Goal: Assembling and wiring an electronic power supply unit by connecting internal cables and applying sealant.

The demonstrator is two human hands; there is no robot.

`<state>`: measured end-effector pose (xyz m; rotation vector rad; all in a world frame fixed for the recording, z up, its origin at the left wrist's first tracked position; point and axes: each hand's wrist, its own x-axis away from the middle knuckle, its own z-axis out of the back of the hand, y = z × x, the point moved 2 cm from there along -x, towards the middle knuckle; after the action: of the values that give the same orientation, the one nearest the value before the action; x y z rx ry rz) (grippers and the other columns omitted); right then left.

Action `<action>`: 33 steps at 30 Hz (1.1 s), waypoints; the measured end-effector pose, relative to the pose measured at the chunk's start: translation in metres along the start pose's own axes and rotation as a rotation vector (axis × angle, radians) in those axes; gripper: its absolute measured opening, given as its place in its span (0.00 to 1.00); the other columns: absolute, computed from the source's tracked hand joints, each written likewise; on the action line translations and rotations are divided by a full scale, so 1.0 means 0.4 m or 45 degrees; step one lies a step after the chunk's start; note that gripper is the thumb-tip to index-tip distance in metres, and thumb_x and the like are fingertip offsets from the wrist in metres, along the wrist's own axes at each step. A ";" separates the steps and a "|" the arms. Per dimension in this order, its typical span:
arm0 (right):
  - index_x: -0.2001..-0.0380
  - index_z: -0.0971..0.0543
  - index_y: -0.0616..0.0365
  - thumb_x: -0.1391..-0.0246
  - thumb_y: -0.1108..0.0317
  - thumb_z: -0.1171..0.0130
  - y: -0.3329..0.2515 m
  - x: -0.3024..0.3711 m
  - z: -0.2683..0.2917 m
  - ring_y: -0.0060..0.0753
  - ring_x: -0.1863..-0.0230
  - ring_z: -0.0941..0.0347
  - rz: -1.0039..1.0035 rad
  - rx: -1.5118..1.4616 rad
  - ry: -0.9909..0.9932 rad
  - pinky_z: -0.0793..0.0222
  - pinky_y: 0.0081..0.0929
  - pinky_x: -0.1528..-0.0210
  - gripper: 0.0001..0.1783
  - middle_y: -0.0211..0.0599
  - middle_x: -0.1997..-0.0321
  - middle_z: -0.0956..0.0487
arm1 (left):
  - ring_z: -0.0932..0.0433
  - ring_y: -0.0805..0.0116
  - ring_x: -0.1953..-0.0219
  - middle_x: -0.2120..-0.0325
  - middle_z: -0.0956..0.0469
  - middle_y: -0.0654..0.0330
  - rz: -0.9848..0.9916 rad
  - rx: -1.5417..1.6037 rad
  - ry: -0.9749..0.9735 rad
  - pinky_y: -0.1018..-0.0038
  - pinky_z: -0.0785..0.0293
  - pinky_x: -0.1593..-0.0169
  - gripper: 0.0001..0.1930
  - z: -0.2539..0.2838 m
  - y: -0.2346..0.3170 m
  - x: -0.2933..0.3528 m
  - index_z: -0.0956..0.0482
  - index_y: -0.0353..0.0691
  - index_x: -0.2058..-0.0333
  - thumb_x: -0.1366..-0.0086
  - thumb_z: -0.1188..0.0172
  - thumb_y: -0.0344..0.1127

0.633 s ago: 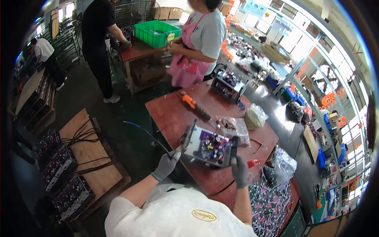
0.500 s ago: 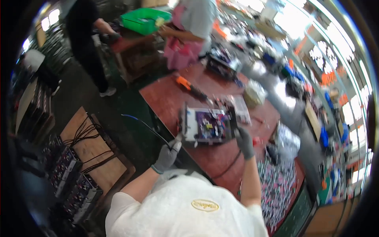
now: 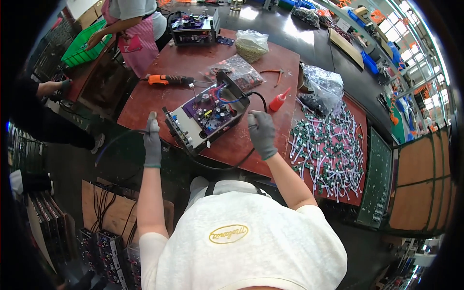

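Two gloved hands flank the open chassis (image 3: 200, 116) at the red table's (image 3: 145, 104) near edge, as before, though the view has swung round. The left hand (image 3: 152, 140) grips a dark cable (image 3: 131, 131); the right hand's (image 3: 262, 134) fingers curl beside the rear panel, whether around anything I cannot tell.

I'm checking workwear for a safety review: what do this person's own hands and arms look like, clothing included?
The left hand and right hand each wear a close-fitting grey glove reaching the wrist. Both forearms are bare below the short white sleeves of a shirt marked with a yellow oval emblem.
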<state>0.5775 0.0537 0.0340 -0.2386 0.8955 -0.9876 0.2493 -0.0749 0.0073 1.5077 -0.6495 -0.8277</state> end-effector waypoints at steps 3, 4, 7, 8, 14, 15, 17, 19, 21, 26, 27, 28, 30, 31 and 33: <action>0.60 0.22 0.58 0.43 0.62 0.44 0.018 0.025 -0.056 0.45 0.57 0.25 -0.041 0.086 0.051 0.30 0.36 0.54 0.13 0.43 0.61 0.21 | 0.40 0.66 0.35 0.37 0.39 0.59 0.284 0.082 -0.057 0.68 0.44 0.35 0.28 -0.025 -0.020 -0.046 0.41 0.41 0.35 0.27 0.62 0.51; 0.59 0.22 0.57 0.43 0.61 0.44 0.034 0.024 -0.072 0.45 0.57 0.25 -0.053 0.122 0.090 0.30 0.36 0.54 0.13 0.43 0.61 0.21 | 0.40 0.66 0.35 0.37 0.39 0.59 0.286 0.075 -0.066 0.68 0.44 0.35 0.28 -0.021 -0.043 -0.054 0.41 0.41 0.35 0.27 0.62 0.51; 0.60 0.23 0.58 0.44 0.60 0.43 0.040 -0.012 -0.074 0.45 0.59 0.25 -0.154 0.067 -0.018 0.30 0.38 0.56 0.14 0.43 0.62 0.21 | 0.43 0.68 0.34 0.35 0.41 0.60 0.323 0.281 -0.294 0.70 0.45 0.36 0.30 -0.003 -0.089 -0.045 0.43 0.41 0.34 0.28 0.60 0.53; 0.60 0.23 0.58 0.44 0.60 0.43 0.047 -0.017 -0.062 0.45 0.59 0.25 -0.167 0.072 -0.021 0.30 0.38 0.56 0.14 0.43 0.62 0.21 | 0.41 0.68 0.35 0.37 0.39 0.59 0.323 0.217 -0.178 0.71 0.44 0.36 0.28 -0.013 -0.060 -0.027 0.41 0.41 0.35 0.28 0.60 0.51; 0.66 0.23 0.56 0.45 0.57 0.41 0.032 -0.099 0.010 0.45 0.62 0.26 0.161 0.328 0.104 0.30 0.38 0.61 0.13 0.40 0.64 0.22 | 0.39 0.67 0.36 0.37 0.38 0.59 0.131 0.025 0.032 0.73 0.43 0.37 0.26 -0.003 -0.026 0.144 0.41 0.38 0.36 0.27 0.57 0.45; 0.67 0.23 0.56 0.45 0.55 0.42 0.040 -0.108 0.000 0.45 0.62 0.26 0.141 0.355 -0.039 0.30 0.39 0.62 0.15 0.41 0.66 0.22 | 0.38 0.67 0.36 0.38 0.36 0.57 0.005 -0.062 0.031 0.72 0.44 0.36 0.25 -0.014 -0.022 0.174 0.38 0.35 0.37 0.28 0.55 0.41; 0.67 0.22 0.56 0.45 0.54 0.42 0.062 -0.128 -0.015 0.45 0.63 0.25 0.191 0.251 -0.198 0.30 0.38 0.62 0.16 0.42 0.67 0.22 | 0.38 0.64 0.36 0.39 0.35 0.52 -0.116 -0.170 -0.016 0.70 0.45 0.34 0.25 -0.039 0.003 0.225 0.37 0.32 0.39 0.31 0.49 0.35; 0.67 0.22 0.56 0.45 0.53 0.42 0.069 -0.129 -0.023 0.46 0.64 0.25 0.243 0.151 -0.352 0.29 0.38 0.63 0.16 0.42 0.68 0.22 | 0.39 0.62 0.36 0.38 0.36 0.51 -0.142 -0.300 -0.078 0.70 0.45 0.34 0.26 -0.064 0.008 0.248 0.38 0.32 0.38 0.32 0.48 0.35; 0.69 0.22 0.56 0.46 0.53 0.43 0.048 -0.137 -0.011 0.48 0.65 0.24 0.244 -0.017 -0.444 0.29 0.42 0.64 0.17 0.44 0.70 0.21 | 0.40 0.56 0.35 0.37 0.39 0.46 -0.254 -0.473 -0.150 0.69 0.44 0.35 0.30 -0.091 0.005 0.255 0.41 0.32 0.37 0.35 0.44 0.36; 0.75 0.23 0.56 0.50 0.57 0.42 0.067 -0.140 -0.076 0.50 0.71 0.23 0.122 0.081 -0.356 0.29 0.44 0.68 0.13 0.44 0.74 0.21 | 0.31 0.55 0.42 0.40 0.36 0.48 -0.346 -0.632 0.035 0.69 0.34 0.43 0.27 -0.143 0.013 0.253 0.37 0.33 0.40 0.36 0.42 0.35; 0.76 0.23 0.55 0.52 0.57 0.41 0.064 -0.134 -0.075 0.50 0.72 0.24 0.123 0.147 -0.326 0.29 0.44 0.69 0.12 0.44 0.75 0.22 | 0.27 0.55 0.45 0.40 0.35 0.48 -0.331 -0.786 0.101 0.69 0.31 0.46 0.27 -0.145 0.018 0.248 0.35 0.34 0.41 0.37 0.41 0.35; 0.77 0.23 0.55 0.53 0.58 0.41 0.064 -0.126 -0.067 0.49 0.72 0.24 0.121 0.215 -0.296 0.30 0.45 0.70 0.12 0.44 0.75 0.22 | 0.27 0.55 0.45 0.40 0.35 0.48 -0.340 -0.786 0.089 0.69 0.31 0.46 0.27 -0.147 0.013 0.242 0.35 0.34 0.41 0.37 0.41 0.35; 0.79 0.24 0.55 0.54 0.58 0.40 0.047 -0.078 -0.047 0.48 0.74 0.24 0.110 0.254 -0.269 0.30 0.45 0.72 0.12 0.43 0.77 0.23 | 0.23 0.56 0.51 0.44 0.31 0.49 -0.388 -0.753 0.102 0.69 0.29 0.49 0.25 -0.126 -0.003 0.219 0.32 0.36 0.43 0.37 0.40 0.35; 0.80 0.25 0.54 0.55 0.58 0.40 0.039 -0.044 -0.031 0.47 0.75 0.25 0.098 0.297 -0.251 0.31 0.45 0.73 0.12 0.43 0.80 0.24 | 0.23 0.56 0.51 0.44 0.31 0.49 -0.392 -0.752 0.096 0.69 0.29 0.49 0.25 -0.111 -0.006 0.196 0.32 0.36 0.43 0.37 0.40 0.35; 0.81 0.22 0.51 0.54 0.53 0.38 0.007 0.028 0.015 0.44 0.79 0.25 0.078 0.291 -0.229 0.31 0.42 0.77 0.14 0.41 0.83 0.25 | 0.23 0.59 0.52 0.50 0.25 0.50 -0.350 -0.641 0.026 0.70 0.29 0.48 0.22 -0.090 -0.019 0.143 0.30 0.36 0.44 0.36 0.41 0.33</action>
<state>0.5863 0.0451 0.0305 -0.1031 0.6168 -0.9859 0.3115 -0.0987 -0.0071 1.1514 -0.1919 -1.0894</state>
